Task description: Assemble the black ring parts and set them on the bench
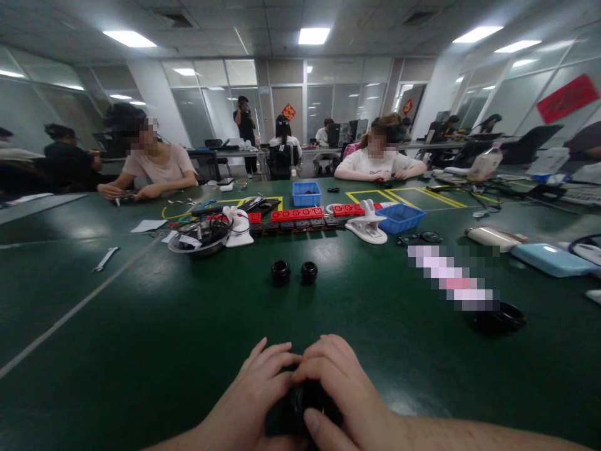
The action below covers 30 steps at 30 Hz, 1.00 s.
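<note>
Close to me at the bottom of the head view, a glossy black ring-shaped part (pixel 300 404) is mostly hidden between my hands. My right hand (pixel 345 391) curls over its top and right side, with the thumb bent in front. From the left, my left hand (pixel 253 394) reaches round the same part, its fingers bent at the upper edge and meeting the right fingertips. Farther out on the green table lie two similar black ribbed round parts, a left one (pixel 280 273) and a right one (pixel 308 272), side by side and apart from my hands.
Beyond them runs a row of red and black blocks (pixel 298 216), with white clamps (pixel 369 224), blue bins (pixel 306 194) and a bowl of cables (pixel 200 241). A wrench (pixel 106 259) lies left; a black dish (pixel 500 318) sits right. Two people sit opposite.
</note>
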{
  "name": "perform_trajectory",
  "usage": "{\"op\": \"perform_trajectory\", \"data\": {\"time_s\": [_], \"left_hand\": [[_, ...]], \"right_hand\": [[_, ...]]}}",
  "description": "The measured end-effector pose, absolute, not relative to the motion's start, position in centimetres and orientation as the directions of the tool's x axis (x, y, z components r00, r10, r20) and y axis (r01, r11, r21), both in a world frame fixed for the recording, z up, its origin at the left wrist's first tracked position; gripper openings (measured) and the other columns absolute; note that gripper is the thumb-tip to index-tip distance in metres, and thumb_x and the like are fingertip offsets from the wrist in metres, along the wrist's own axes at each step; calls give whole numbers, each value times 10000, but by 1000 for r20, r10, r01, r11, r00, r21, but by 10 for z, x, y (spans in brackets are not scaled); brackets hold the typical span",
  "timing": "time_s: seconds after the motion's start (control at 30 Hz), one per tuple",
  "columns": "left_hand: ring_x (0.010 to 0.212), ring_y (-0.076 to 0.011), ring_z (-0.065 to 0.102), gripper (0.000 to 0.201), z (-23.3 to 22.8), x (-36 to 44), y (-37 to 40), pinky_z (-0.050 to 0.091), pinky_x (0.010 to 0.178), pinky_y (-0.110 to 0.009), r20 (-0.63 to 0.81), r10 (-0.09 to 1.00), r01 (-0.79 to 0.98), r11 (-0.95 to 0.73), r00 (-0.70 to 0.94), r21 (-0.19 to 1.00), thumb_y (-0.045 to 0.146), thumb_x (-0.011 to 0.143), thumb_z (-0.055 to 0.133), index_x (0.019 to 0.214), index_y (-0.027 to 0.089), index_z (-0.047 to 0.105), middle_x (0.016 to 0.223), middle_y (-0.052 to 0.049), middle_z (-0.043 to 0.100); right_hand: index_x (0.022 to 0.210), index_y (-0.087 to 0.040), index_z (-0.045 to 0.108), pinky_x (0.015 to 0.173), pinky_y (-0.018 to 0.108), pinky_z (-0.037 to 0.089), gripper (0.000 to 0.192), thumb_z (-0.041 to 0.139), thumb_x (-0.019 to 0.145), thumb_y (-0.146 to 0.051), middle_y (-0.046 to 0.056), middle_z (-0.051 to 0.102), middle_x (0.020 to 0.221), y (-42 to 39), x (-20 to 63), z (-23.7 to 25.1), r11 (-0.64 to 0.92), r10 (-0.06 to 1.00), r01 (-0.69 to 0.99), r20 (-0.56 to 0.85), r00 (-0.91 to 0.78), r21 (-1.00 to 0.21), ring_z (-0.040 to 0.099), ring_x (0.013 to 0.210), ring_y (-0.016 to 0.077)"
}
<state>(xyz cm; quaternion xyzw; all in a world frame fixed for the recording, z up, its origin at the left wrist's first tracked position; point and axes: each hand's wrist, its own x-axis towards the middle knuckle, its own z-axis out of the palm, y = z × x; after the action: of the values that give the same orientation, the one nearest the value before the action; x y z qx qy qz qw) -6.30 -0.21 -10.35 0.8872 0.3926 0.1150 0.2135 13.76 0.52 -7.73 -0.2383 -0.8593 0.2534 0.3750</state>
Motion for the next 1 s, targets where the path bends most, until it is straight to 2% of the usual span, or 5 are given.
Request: {"op": "perform_trajectory", "data": {"time_s": [0.23, 0.5, 0.63, 0.87, 1.0], "left_hand": [[1219, -329, 377, 564, -101, -63, -1, 170, 1025, -589, -31, 747, 664, -570, 664, 484, 259, 624, 656, 1169, 270, 509, 1259, -62, 495], [1205, -312, 400, 432, -100, -60, -3, 196, 1028, -566, 19, 753, 654, -584, 658, 481, 253, 662, 630, 1088, 275, 560, 1227, -37, 520], [1195, -319, 410, 528, -101, -60, -3, 192, 1029, -568, 22, 762, 666, -580, 648, 469, 281, 648, 648, 1162, 275, 525, 1221, -46, 525], [1201, -336, 402, 556, -103, -62, -3, 207, 1020, -586, 17, 761, 676, -586, 648, 447, 350, 657, 671, 1181, 236, 524, 1238, -82, 522], [1202, -336, 402, 545, -100, -62, -2, 208, 1015, -595, 18, 750, 659, -591, 661, 465, 346, 678, 663, 1195, 264, 510, 1233, -61, 525]], "right_hand": [[898, -171, 552, 773, 338, 395, 308, 530, 774, -452, 50, 566, 897, 4, 131, -84, 707, 654, 291, 440, -616, -644, 493, 835, 175], [876, -183, 565, 857, 314, 389, 153, 465, 761, -176, 4, 625, 883, 7, 131, -86, 852, 456, 173, 536, -711, -494, 502, 907, 141], [840, -228, 590, 1078, 374, 189, 88, 507, 854, -252, -59, 652, 975, 8, 133, -89, 909, 366, 193, 485, -794, -370, 492, 1054, 128], [847, -257, 605, 1103, 363, -78, 77, 534, 864, -282, -77, 645, 1031, 8, 137, -93, 943, 287, 162, 461, -840, -291, 406, 1203, 112], [942, -240, 565, 1112, 364, 5, 112, 479, 893, -293, -60, 639, 1015, 7, 136, -87, 942, 305, 150, 576, -758, -301, 466, 1111, 121]]}}
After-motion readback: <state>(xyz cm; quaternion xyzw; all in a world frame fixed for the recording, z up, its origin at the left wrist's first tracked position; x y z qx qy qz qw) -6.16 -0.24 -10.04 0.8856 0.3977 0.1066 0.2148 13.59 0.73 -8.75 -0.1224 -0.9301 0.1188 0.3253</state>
